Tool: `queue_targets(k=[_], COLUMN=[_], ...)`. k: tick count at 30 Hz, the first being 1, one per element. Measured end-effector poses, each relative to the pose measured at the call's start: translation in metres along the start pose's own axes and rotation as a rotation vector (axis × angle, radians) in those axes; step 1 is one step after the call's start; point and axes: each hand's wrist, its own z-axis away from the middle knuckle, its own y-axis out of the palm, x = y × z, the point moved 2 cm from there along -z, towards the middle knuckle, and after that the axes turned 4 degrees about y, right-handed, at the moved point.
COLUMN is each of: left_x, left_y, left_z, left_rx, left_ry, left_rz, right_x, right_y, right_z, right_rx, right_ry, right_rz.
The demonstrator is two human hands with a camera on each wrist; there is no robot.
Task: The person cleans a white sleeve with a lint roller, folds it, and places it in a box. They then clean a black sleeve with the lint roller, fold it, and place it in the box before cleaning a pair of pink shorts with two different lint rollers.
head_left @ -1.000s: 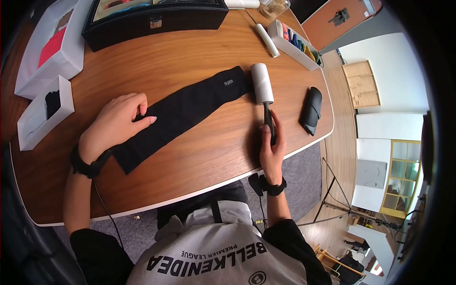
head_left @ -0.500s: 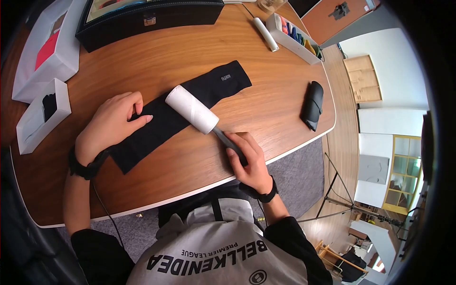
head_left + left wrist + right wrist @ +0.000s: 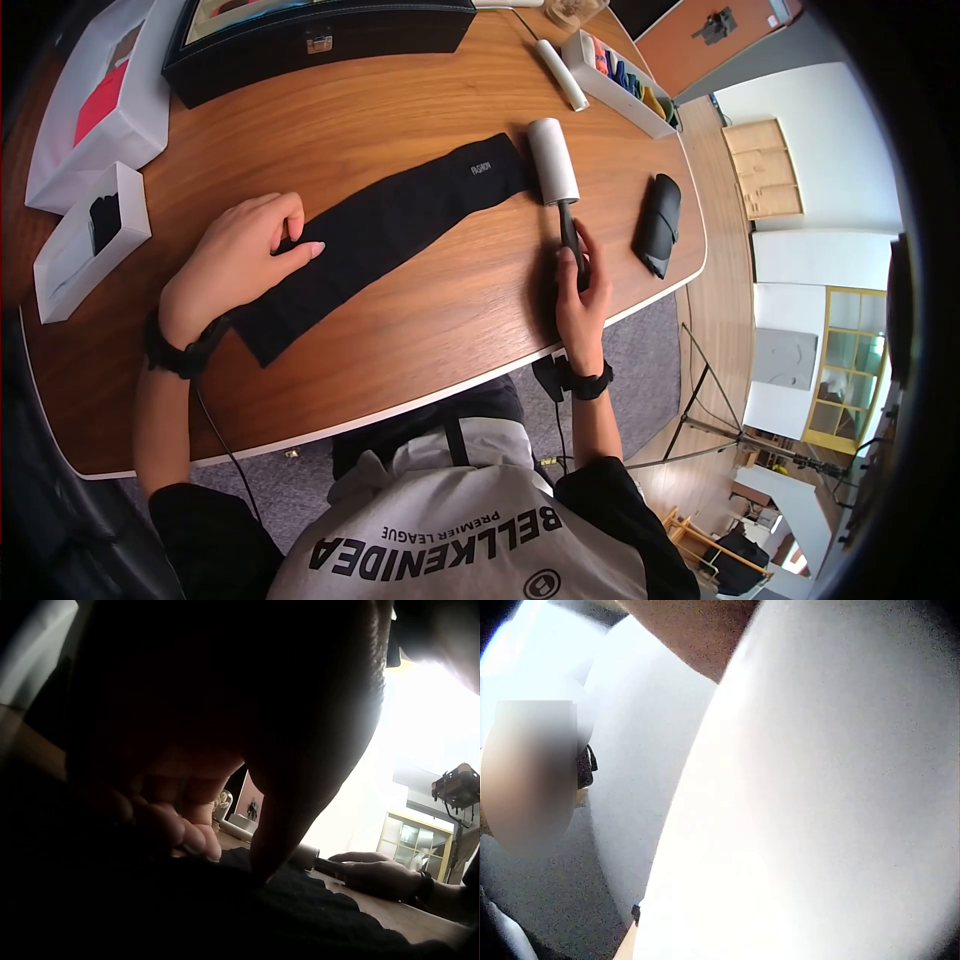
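Table (image 3: pixel 450 310) is filling L & ctr of the head view. Black box (image 3: pixel 400 45) is sitting along the top edge, L of ctr; white tray (image 3: pixel 145 120) is standing upper L, holding a red item (image 3: pixel 100 105). Black cloth (image 3: pixel 400 220) is lying flat mid-frame, running diag. from lower L to upper R. Roller (image 3: pixel 553 160), white w/ black handle, is pointing up just beside the cloth's upper R end; can't tell if it's touching cloth or table. Sm. tray (image 3: pixel 100 270) is sitting far L, holding a black item (image 3: pixel 104 222); white box (image 3: pixel 610 84) is standing upper R, w/ coloured items (image 3: pixel 632 75) inside. L hand (image 3: pixel 240 255) is resting on the cloth's lower L part, fingers bent, thumb tip down; can't tell if it's pinching fabric. R hand (image 3: pixel 583 300), R of ctr, is gripping the roller's handle. Case (image 3: pixel 657 225), black, is lying R of it; white stick (image 3: pixel 562 75) is lying near the white box.
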Motion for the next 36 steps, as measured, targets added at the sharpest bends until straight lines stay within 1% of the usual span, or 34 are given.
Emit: queue_targets(k=[2,6,9,11,13,16,17,19,20,22,23,25,26,27,29,30,34,36], left_x=[0.0,-0.001,0.0,0.0,-0.001,0.001,0.0,0.0,-0.001,-0.002,-0.003,-0.003,-0.002,-0.002,-0.001,0.0,0.001,-0.001], left_y=[-0.001,-0.001,0.0,0.0,0.0,0.001,0.001,0.0,-0.001,-0.001,-0.001,-0.003,-0.002,-0.001,0.001,0.001,0.001,0.0], left_z=[0.0,-0.001,-0.001,0.0,-0.001,-0.001,-0.001,-0.001,-0.001,-0.001,-0.001,-0.001,0.0,0.0,0.0,0.0,0.0,0.0], left_rx=[0.0,0.007,0.007,0.005,0.008,0.003,0.004,0.01,0.011,0.014,0.013,0.02,0.021,0.013,0.003,0.004,-0.006,-0.003], left_ry=[-0.004,-0.009,-0.005,-0.003,-0.005,-0.001,-0.001,-0.005,-0.004,-0.018,-0.02,-0.036,-0.037,-0.026,-0.015,-0.014,-0.005,-0.008], left_rz=[-0.002,0.005,0.007,0.004,-0.007,-0.003,-0.003,-0.005,-0.005,-0.032,-0.031,-0.025,-0.027,-0.017,-0.005,-0.012,-0.02,-0.019], right_x=[0.004,0.002,0.007,0.009,0.022,0.021,0.023,0.037,0.037,0.039,0.038,0.034,0.031,0.031,0.021,0.012,0.0,-0.005], right_y=[-0.001,-0.003,0.003,0.007,0.011,0.02,0.023,0.024,0.025,0.025,0.025,0.024,0.022,0.021,0.016,0.013,-0.003,-0.008], right_z=[0.004,0.009,0.021,0.031,0.038,0.046,0.046,0.051,0.051,0.05,0.048,0.044,0.041,0.037,0.028,0.022,0.01,0.007], right_rx=[0.001,0.005,0.061,0.097,0.138,0.249,0.294,0.387,0.385,0.416,0.418,0.338,0.317,0.28,0.223,0.165,0.061,0.026], right_ry=[0.051,-0.001,-0.003,-0.019,-0.153,-0.284,-0.31,-0.291,-0.29,-0.365,-0.366,-0.407,-0.368,-0.389,-0.331,-0.364,-0.151,-0.013], right_rz=[-0.073,-0.057,-0.105,-0.055,0.027,0.027,0.018,0.059,0.06,0.067,0.067,0.085,0.085,0.099,0.102,0.109,0.081,0.044])
